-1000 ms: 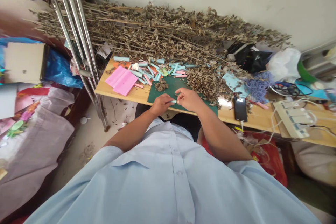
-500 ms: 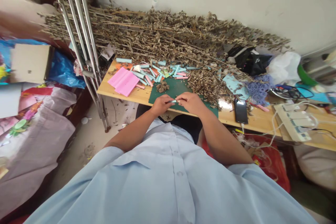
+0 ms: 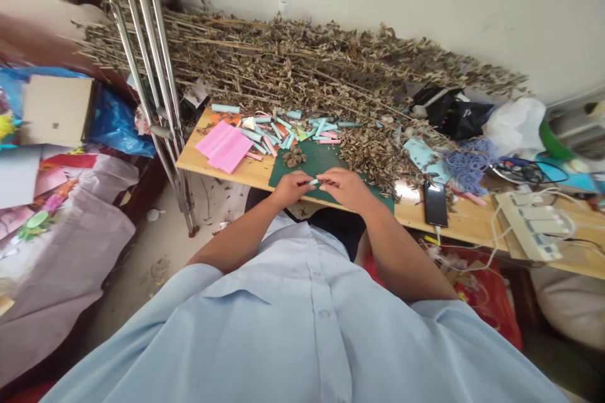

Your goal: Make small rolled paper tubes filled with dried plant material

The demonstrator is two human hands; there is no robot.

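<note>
"How are the arms set?"
"Both are bare and reach forward. The left forearm (image 3: 236,233) and the right forearm (image 3: 401,252) slant inward, so the hands come together in the middle."
"And the left hand (image 3: 288,190)?"
"Back upward, fingers bent, thumb and fingertips drawn into a pinch that points at the other hand."
"The right hand (image 3: 347,189)?"
"Back upward too, fingers bent, tips turned toward the left ones and just beside them. How tight its grip is, I can't tell."

Matt paper roll (image 3: 314,182), rough dried leaves (image 3: 366,154), smooth wooden table (image 3: 410,211), shiny metal poles (image 3: 151,38).
</note>
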